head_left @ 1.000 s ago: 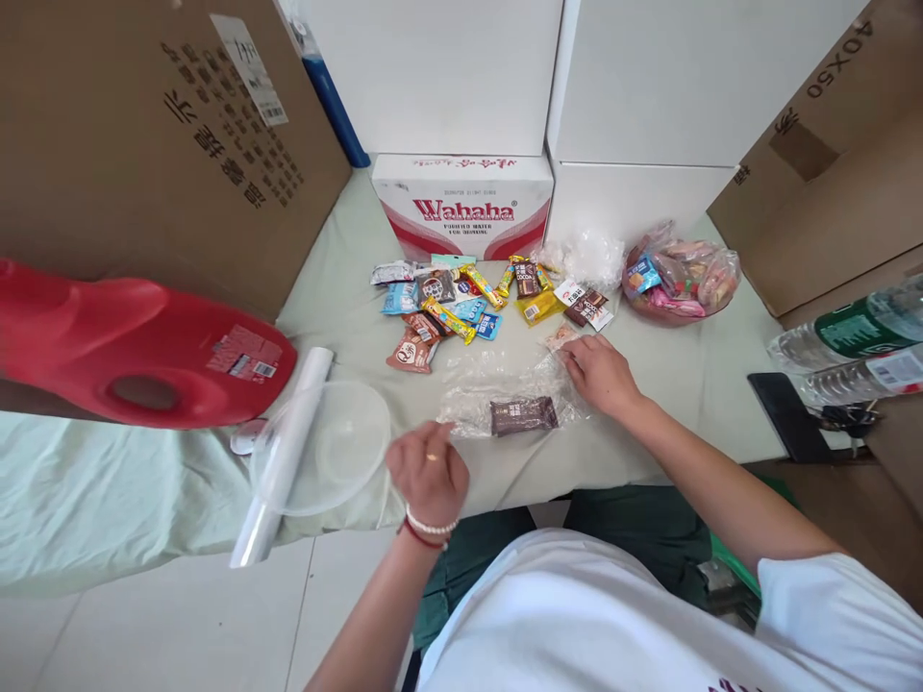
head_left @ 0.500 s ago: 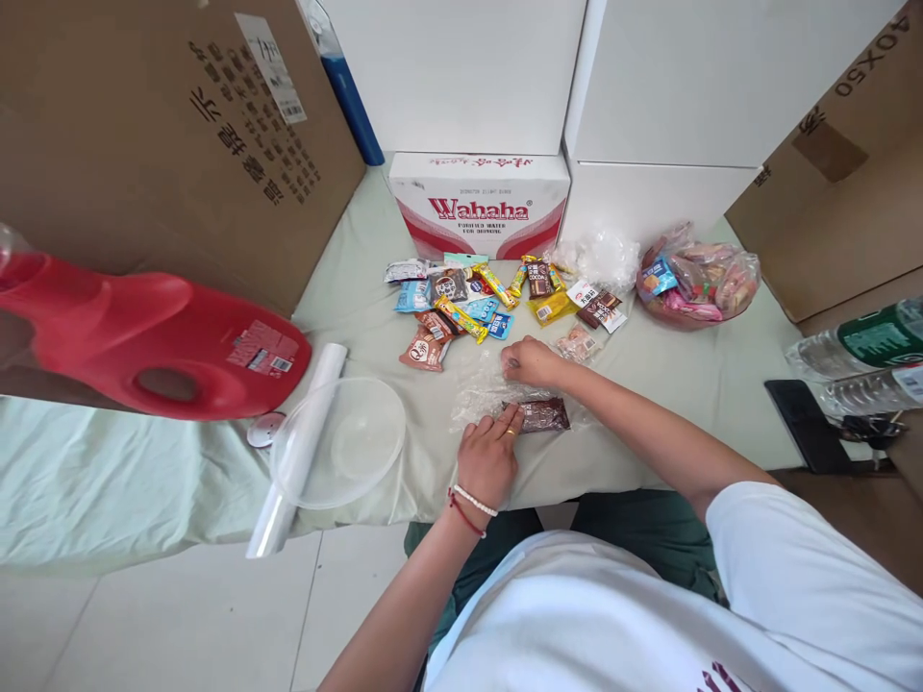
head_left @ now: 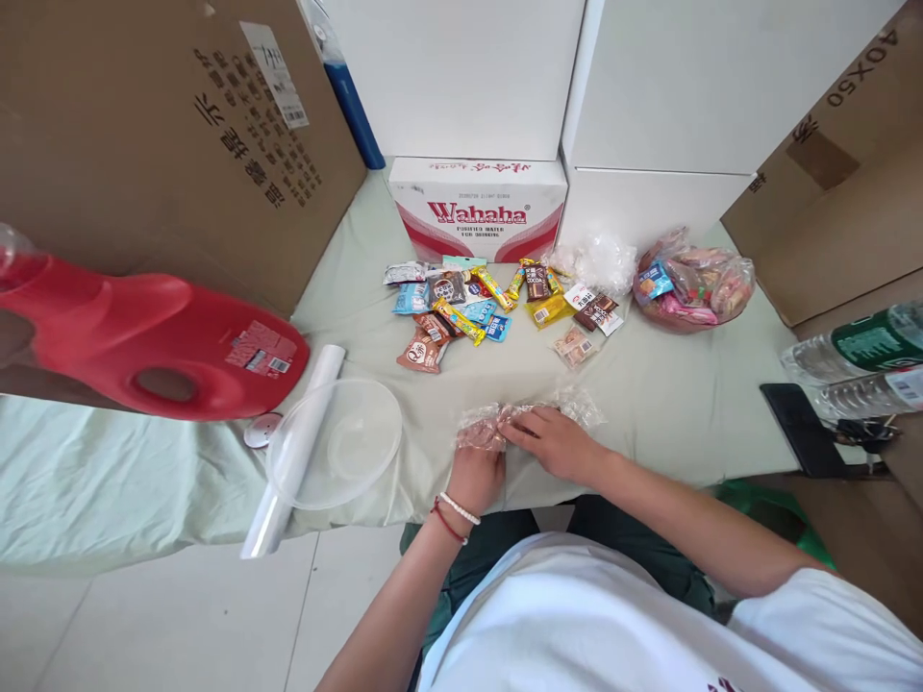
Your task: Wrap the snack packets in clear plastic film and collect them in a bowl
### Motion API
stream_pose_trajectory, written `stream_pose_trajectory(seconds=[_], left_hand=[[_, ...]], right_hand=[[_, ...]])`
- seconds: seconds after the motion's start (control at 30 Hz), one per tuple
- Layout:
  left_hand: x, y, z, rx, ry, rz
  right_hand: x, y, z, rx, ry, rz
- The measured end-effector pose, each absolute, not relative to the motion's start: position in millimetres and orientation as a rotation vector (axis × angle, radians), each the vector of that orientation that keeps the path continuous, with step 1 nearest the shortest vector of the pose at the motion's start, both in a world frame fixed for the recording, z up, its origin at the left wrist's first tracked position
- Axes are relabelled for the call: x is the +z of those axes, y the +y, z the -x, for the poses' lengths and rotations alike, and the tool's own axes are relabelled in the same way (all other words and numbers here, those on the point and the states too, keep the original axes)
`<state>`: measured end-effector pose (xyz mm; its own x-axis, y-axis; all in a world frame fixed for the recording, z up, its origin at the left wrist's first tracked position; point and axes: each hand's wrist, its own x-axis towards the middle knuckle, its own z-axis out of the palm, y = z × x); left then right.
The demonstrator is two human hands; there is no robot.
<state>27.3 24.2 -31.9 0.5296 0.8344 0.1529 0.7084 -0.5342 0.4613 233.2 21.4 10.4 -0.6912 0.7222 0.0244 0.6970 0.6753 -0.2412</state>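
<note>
Clear plastic wrap (head_left: pixel 586 404) lies crumpled at the table's front, around a brown snack packet that is mostly hidden by film and fingers. My left hand (head_left: pixel 479 473), wearing a white and a red bracelet, grips the wrap's left part from below, its fingertips covered by film. From the right, my right hand (head_left: pixel 559 440) closes curled fingers on the wrap over the packet, close to the left fingertips. Just behind lies a pinkish snack in a clear wrapper (head_left: pixel 574 346). Further back are a yellow candy bar (head_left: pixel 460 321) and a brown round-labelled packet (head_left: pixel 422 352).
On the left are a clear plastic lid (head_left: pixel 386 423), a white film roll (head_left: pixel 270 519) and a red jug (head_left: pixel 216 356). A bowl of snacks (head_left: pixel 696 322) stands back right, beside a crumpled clear bag (head_left: pixel 602 261). A Wahaha box (head_left: pixel 480 216), phone (head_left: pixel 800 428) and bottles (head_left: pixel 876 338) border the space.
The wrap has been brought over the brown packet, which was plainly visible before. My right hand has come down and nearer to me; my left fingers have gone beneath the film.
</note>
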Motion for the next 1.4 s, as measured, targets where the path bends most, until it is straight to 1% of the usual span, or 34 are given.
stream_pose_trajectory(seconds=[0.07, 0.13, 0.2, 0.27, 0.33, 0.37, 0.43, 0.53, 0.67, 0.73, 0.83, 0.9, 1.0, 1.07, 1.2, 1.3, 1.4], left_hand=[[-32, 28, -14, 0.562, 1.118, -2.356], [-28, 30, 5, 0.607, 1.065, -2.213], [-22, 31, 23, 0.744, 1.176, -2.006], [-15, 33, 35, 0.959, 1.375, -1.818], [-10, 37, 32, 1.106, 1.618, -1.752], [-9, 39, 27, 1.109, 1.735, -1.773], [-13, 43, 8, 0.958, 1.895, -1.866], [-27, 44, -19, 0.714, 1.933, -1.944], [-37, 43, -31, 0.810, 1.896, -1.975], [-38, 43, -30, 0.841, 1.893, -1.958], [-38, 42, -27, 0.833, 1.892, -1.896], [-38, 41, -26, 0.855, 1.854, -1.857], [-38, 40, -28, 0.942, 1.792, -1.850], [-35, 39, -32, 0.998, 1.775, -1.883], [-24, 38, -42, 1.025, 1.761, -1.936], [-15, 32, -54, 0.944, 1.652, -2.019], [-11, 22, -68, 0.760, 1.556, -2.234]], right_hand=[[-3, 14, -236, 0.335, -2.669, 1.176], [-13, 9, -237, 0.336, -2.603, 1.203], [-18, 5, -234, 0.336, -2.559, 1.252], [-20, 2, -229, 0.343, -2.511, 1.304], [-20, 0, -224, 0.355, -2.461, 1.346], [-18, 0, -222, 0.361, -2.437, 1.363], [-14, -2, -218, 0.374, -2.396, 1.384], [-5, -9, -216, 0.366, -2.332, 1.453], [6, -31, -225, 0.297, -2.204, 1.779], [9, -47, -238, 0.313, -2.166, 1.920], [17, -64, -262, 0.444, -2.092, 2.018], [26, -65, -276, 0.442, -1.983, 2.047], [41, -47, -281, 0.253, -1.932, 1.932], [44, -26, -273, 0.201, -2.066, 1.767], [22, 8, -243, 0.360, -2.344, 1.584], [-1, 15, -232, 0.456, -2.299, 1.511], [-14, 11, -240, 0.548, -2.130, 1.360]])
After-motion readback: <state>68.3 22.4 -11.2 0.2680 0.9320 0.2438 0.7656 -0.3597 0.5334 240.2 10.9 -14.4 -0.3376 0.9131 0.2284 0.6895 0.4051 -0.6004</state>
